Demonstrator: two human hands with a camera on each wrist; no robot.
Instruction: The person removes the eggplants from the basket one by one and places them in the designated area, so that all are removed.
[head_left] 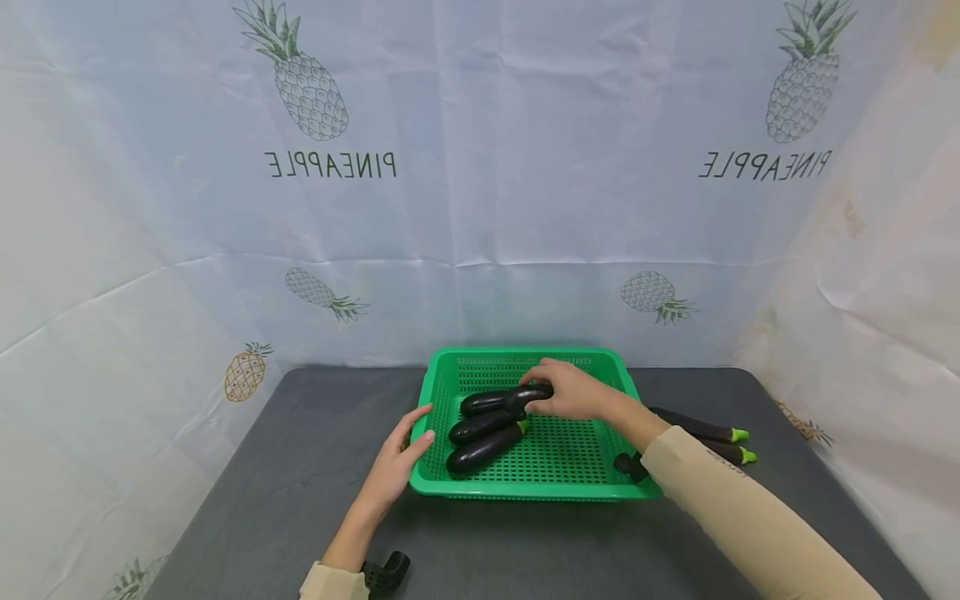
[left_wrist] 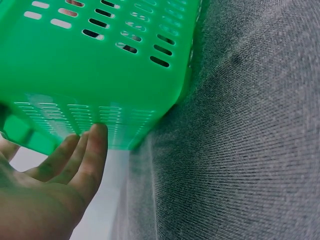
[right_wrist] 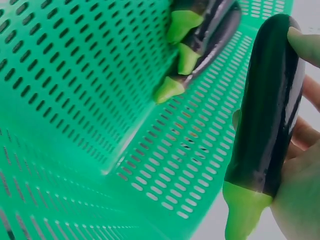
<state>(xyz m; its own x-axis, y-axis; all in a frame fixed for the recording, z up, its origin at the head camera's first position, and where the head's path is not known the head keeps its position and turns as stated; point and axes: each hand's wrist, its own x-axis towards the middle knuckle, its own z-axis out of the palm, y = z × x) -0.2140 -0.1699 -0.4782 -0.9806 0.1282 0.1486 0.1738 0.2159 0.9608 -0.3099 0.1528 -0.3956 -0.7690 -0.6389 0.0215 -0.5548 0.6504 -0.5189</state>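
My right hand (head_left: pixel 573 393) grips a dark purple eggplant (head_left: pixel 536 392) over the green basket (head_left: pixel 525 492). In the right wrist view, thumb and fingers of that hand (right_wrist: pixel 302 175) wrap the held eggplant (right_wrist: pixel 265 110), its green stem end toward the bottom. Inside the basket, three eggplants lie side by side at the left, among them the nearest one (head_left: pixel 483 451); their green stems (right_wrist: pixel 169 90) show in the right wrist view. At the basket's left side is my left hand (head_left: pixel 386 471), and its fairly straight fingers (left_wrist: pixel 92 160) touch the outer wall (left_wrist: pixel 135 125).
Two more eggplants (head_left: pixel 705 428) lie on the dark table (head_left: pixel 247 500) right of the basket, partly hidden by my right forearm. Black wrist-worn devices (head_left: pixel 386 573) show at both arms. A pineapple-print cloth (head_left: pixel 487 208) hangs behind and beside the table.
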